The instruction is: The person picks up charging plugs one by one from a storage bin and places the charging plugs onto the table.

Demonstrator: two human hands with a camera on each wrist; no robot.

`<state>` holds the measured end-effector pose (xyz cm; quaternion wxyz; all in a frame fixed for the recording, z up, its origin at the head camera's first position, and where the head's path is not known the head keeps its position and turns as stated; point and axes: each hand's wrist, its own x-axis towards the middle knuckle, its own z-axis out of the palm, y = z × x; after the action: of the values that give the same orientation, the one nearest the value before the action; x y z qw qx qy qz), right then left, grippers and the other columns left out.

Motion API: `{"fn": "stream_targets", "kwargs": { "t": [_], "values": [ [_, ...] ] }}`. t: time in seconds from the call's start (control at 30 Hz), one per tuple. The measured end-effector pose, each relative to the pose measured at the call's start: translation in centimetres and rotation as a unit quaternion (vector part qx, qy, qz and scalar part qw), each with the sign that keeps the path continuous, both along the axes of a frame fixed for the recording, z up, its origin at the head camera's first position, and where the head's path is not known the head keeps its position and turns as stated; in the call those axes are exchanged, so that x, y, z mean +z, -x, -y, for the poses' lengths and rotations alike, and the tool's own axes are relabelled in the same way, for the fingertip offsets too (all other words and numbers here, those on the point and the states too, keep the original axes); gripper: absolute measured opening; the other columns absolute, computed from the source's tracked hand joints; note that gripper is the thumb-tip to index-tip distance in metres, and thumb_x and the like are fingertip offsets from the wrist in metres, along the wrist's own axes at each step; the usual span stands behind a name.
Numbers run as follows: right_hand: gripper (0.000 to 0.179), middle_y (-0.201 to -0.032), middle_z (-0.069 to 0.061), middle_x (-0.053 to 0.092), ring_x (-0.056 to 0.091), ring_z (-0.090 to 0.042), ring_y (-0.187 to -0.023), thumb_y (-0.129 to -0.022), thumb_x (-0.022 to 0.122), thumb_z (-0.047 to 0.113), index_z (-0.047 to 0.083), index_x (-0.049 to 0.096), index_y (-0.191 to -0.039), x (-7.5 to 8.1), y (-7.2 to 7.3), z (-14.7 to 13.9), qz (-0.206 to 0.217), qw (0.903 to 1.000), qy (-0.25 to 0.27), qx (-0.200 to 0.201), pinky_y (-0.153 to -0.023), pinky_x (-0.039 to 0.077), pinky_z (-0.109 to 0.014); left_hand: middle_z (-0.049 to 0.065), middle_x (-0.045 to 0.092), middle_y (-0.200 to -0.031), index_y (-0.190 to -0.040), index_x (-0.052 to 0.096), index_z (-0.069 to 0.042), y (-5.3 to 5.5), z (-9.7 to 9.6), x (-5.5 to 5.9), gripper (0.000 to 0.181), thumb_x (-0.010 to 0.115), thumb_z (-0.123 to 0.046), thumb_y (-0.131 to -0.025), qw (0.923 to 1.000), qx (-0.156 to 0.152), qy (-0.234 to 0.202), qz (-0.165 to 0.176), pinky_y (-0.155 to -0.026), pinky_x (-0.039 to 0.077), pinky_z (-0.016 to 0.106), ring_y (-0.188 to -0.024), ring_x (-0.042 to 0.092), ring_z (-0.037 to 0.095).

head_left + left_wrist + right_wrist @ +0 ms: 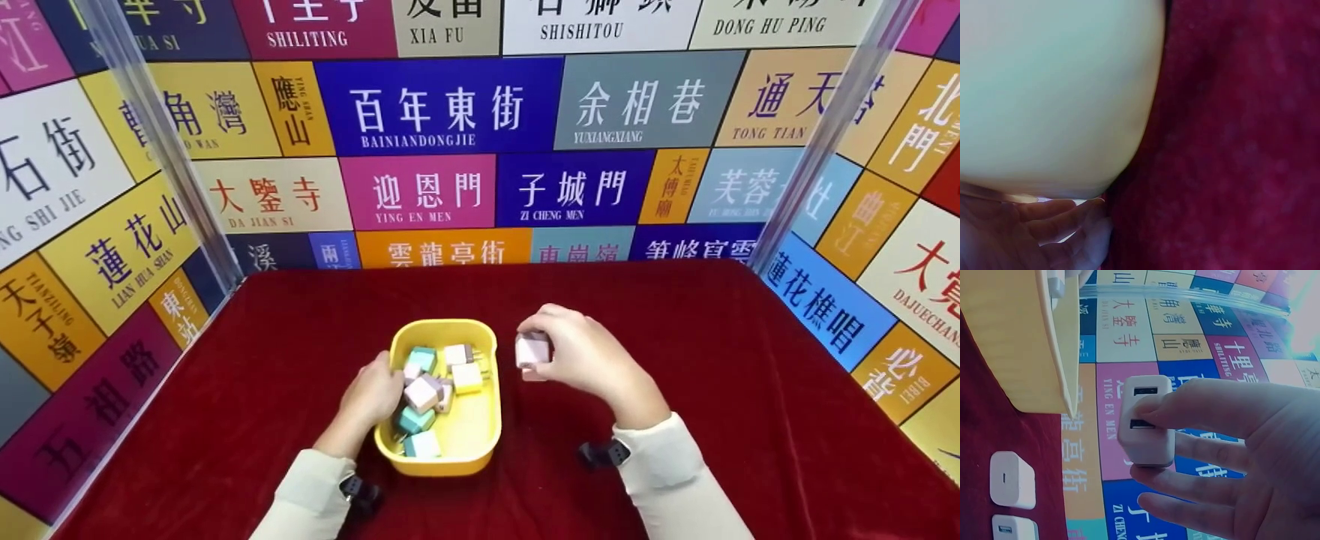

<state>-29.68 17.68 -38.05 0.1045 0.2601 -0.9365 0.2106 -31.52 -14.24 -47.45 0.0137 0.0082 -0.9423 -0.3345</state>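
Observation:
A white charger plug (1143, 422) with two USB ports is pinched by my right hand (581, 356), thumb over the port face and fingers behind. This hand is raised to the right of a yellow plastic box (484, 420). My left hand (373, 394) holds the box at its left side. In the left wrist view, the left fingers (1055, 225) lie along the blurred box wall (1055, 112). Inside the box lie several charger plugs: teal ones (415, 420), a yellow one (466, 379) and pale ones with mauve parts (422, 394).
Two white chargers, one with a small slot (1012, 479) and one with a USB port (1013, 527), sit on the dark red cloth (300, 322) in the right wrist view. Panels covered in street-name signs (442, 105) enclose the table's back and sides, with clear corner posts (814, 142).

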Motion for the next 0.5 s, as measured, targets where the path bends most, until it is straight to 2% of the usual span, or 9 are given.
{"fn": "stream_targets", "kwargs": {
  "t": [0.17,0.5],
  "values": [
    [0.040,-0.108,-0.003,0.071,0.064,-0.024,-0.090,-0.079,0.089,0.011,0.010,0.078,-0.117,0.1,0.3,-1.3,-0.009,0.9999,-0.004,-0.013,-0.083,0.056,-0.043,0.024,0.068,-0.130,-0.140,0.056,0.005,0.0,0.0,0.0,0.041,0.049,-0.017,-0.106,1.0000,0.001,-0.001,0.001,-0.101,0.051,0.056,-0.121,0.066,0.038],
    [0.037,-0.106,-0.005,0.072,0.066,-0.026,-0.092,-0.080,0.087,0.009,0.007,0.078,-0.115,0.1,0.9,-3.2,-0.008,0.9997,0.002,-0.024,-0.084,0.057,-0.045,0.025,0.066,-0.137,-0.147,0.052,0.005,0.3,-0.1,-0.2,0.047,0.049,-0.018,-0.107,1.0000,0.002,0.000,0.007,-0.106,0.049,0.056,-0.127,0.063,0.039]
  ]
}}
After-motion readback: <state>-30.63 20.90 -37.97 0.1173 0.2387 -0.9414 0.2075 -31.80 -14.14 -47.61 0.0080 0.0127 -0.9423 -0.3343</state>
